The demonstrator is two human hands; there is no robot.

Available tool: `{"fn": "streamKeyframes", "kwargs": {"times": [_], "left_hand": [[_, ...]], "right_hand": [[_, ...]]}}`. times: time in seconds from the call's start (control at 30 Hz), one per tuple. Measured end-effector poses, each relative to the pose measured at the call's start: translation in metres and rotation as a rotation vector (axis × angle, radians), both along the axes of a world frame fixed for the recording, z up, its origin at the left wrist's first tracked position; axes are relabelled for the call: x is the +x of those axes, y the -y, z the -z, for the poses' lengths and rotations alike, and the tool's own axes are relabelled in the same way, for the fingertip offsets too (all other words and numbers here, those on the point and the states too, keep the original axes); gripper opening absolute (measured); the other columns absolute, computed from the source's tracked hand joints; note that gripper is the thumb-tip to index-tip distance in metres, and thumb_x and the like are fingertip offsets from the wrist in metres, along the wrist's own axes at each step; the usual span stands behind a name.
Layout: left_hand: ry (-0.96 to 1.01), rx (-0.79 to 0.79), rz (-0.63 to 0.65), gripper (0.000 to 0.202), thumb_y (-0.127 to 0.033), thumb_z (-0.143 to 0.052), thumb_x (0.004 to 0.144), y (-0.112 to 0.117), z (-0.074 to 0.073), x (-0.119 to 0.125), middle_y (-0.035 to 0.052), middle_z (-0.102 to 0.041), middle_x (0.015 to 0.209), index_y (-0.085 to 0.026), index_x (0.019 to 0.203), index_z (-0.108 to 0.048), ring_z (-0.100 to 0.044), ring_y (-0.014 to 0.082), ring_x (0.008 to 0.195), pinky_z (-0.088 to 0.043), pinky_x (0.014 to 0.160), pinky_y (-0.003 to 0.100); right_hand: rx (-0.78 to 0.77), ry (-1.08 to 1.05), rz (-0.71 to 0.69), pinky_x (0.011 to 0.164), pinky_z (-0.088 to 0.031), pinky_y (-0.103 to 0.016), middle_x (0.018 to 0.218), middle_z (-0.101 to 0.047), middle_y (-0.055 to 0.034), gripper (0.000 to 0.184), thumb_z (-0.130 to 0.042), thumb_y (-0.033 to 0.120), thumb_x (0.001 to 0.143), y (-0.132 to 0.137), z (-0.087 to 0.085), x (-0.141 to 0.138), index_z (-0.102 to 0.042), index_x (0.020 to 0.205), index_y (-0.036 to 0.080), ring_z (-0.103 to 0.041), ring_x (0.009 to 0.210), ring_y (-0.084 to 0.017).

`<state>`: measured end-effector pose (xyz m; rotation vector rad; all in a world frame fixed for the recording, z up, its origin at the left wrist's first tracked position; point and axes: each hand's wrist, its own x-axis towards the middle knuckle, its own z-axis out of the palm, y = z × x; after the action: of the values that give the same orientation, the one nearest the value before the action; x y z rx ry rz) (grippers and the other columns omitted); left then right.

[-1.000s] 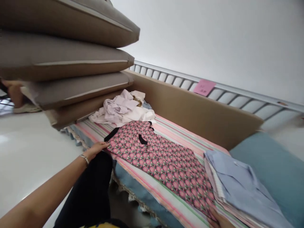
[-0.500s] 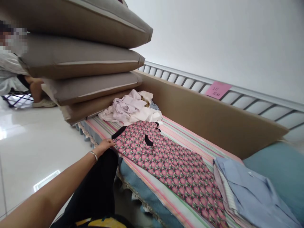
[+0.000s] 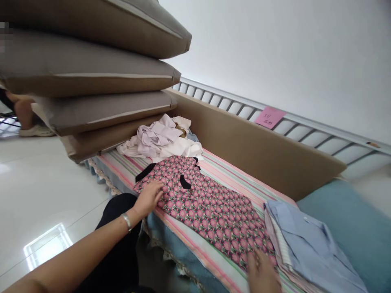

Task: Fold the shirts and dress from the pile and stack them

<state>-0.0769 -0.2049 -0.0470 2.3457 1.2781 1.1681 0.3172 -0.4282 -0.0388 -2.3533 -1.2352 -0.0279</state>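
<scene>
The left hand's [image 3: 149, 199] loosely bent fingers meet the pink floral top [image 3: 210, 207] near its black-banded sleeve; the right hand [image 3: 262, 272] blurs over its lower end. Whether either pinches cloth, I cannot tell. Between and beyond them the top lies flat, densely patterned with round blooms and green touches. Past the left hand, crumpled pale clothes [image 3: 161, 138]; beside the right, folded light-blue garment [image 3: 311, 236].

The person's left hand [image 3: 149, 198] is at the near edge of a pink patterned garment [image 3: 214, 215] spread over a striped sheet [image 3: 195, 242]; the right hand [image 3: 262, 270], blurred, is by its lower end, near folded clothes [image 3: 314, 240]. Over there, a crumpled heap [image 3: 161, 140] lies beside stacked cushions [image 3: 100, 85].
</scene>
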Motion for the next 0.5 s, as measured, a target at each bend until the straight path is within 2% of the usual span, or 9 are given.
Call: {"fn": "streamKeyframes", "kwargs": {"times": [0.07, 0.13, 0.2, 0.23, 0.3, 0.37, 0.43, 0.5], "left_hand": [[-0.150, 0.010, 0.097, 0.039, -0.036, -0.041, 0.092, -0.001, 0.000, 0.032, 0.0087, -0.055, 0.133, -0.019, 0.124, -0.055, -0.043, 0.0230, 0.128, -0.030, 0.109, 0.042], [-0.265, -0.007, 0.088, 0.043, -0.038, -0.042, 0.092, -0.005, 0.008, 0.051, 0.0081, -0.050, 0.138, -0.021, 0.131, -0.051, -0.038, 0.0246, 0.132, -0.027, 0.110, 0.045], [-0.352, -0.025, 0.048, 0.048, -0.041, -0.042, 0.092, -0.012, 0.020, 0.053, 0.0080, -0.046, 0.142, -0.023, 0.136, -0.046, -0.035, 0.0264, 0.134, -0.024, 0.111, 0.048], [-0.385, -0.027, 0.032, 0.050, -0.043, -0.042, 0.091, -0.016, 0.026, 0.049, 0.0078, -0.044, 0.143, -0.025, 0.138, -0.043, -0.033, 0.0270, 0.135, -0.022, 0.111, 0.049], [-0.439, -0.017, 0.023, 0.053, -0.048, -0.041, 0.091, -0.023, 0.037, 0.037, 0.0071, -0.041, 0.145, -0.027, 0.140, -0.039, -0.031, 0.0271, 0.137, -0.020, 0.111, 0.050], [-0.479, -0.001, 0.020, 0.054, -0.051, -0.039, 0.091, -0.029, 0.042, 0.027, 0.0060, -0.039, 0.146, -0.030, 0.140, -0.039, -0.029, 0.0272, 0.137, -0.018, 0.111, 0.050], [-0.504, 0.002, -0.003, 0.053, -0.053, -0.039, 0.090, -0.032, 0.042, 0.022, 0.0055, -0.038, 0.147, -0.032, 0.139, -0.041, -0.028, 0.0283, 0.138, -0.018, 0.111, 0.050], [-0.514, -0.003, -0.039, 0.053, -0.053, -0.039, 0.089, -0.033, 0.040, 0.023, 0.0056, -0.038, 0.147, -0.032, 0.137, -0.043, -0.028, 0.0298, 0.138, -0.017, 0.111, 0.051]], "right_hand": [[0.029, -0.008, -0.170, 0.111, -0.028, -0.042, 0.137, -0.048, -0.0179, 0.062, -0.029, 0.053, 0.084, -0.038, 0.003, -0.062, -0.056, 0.118, 0.008, -0.037, 0.132, -0.029], [-0.017, -0.024, -0.294, 0.113, -0.023, -0.040, 0.141, -0.046, -0.0057, 0.059, -0.031, 0.057, 0.085, -0.072, 0.005, -0.112, -0.052, 0.126, 0.020, -0.032, 0.136, -0.024], [-0.065, -0.046, -0.350, 0.114, -0.020, -0.039, 0.145, -0.040, -0.0010, 0.055, -0.033, 0.055, 0.086, -0.094, 0.006, -0.134, -0.048, 0.131, 0.028, -0.028, 0.138, -0.021], [-0.100, -0.045, -0.351, 0.114, -0.020, -0.040, 0.146, -0.038, -0.0016, 0.054, -0.034, 0.054, 0.087, -0.098, 0.007, -0.132, -0.047, 0.132, 0.029, -0.028, 0.138, -0.021], [-0.194, 0.026, -0.323, 0.112, -0.021, -0.048, 0.147, -0.037, -0.0036, 0.048, -0.037, 0.045, 0.089, -0.093, 0.012, -0.105, -0.049, 0.131, 0.028, -0.027, 0.138, -0.026], [-0.307, 0.167, -0.258, 0.110, -0.021, -0.057, 0.146, -0.038, -0.0032, 0.041, -0.038, 0.027, 0.087, -0.074, 0.020, -0.057, -0.056, 0.124, 0.026, -0.025, 0.138, -0.031], [-0.392, 0.279, -0.142, 0.108, -0.020, -0.059, 0.145, -0.040, -0.0053, 0.043, -0.039, 0.013, 0.081, -0.049, 0.031, -0.005, -0.062, 0.116, 0.024, -0.025, 0.137, -0.033], [-0.375, 0.304, -0.051, 0.107, -0.022, -0.060, 0.143, -0.043, -0.0066, 0.045, -0.039, 0.010, 0.079, -0.028, 0.041, 0.036, -0.063, 0.115, 0.023, -0.025, 0.137, -0.033]]}}
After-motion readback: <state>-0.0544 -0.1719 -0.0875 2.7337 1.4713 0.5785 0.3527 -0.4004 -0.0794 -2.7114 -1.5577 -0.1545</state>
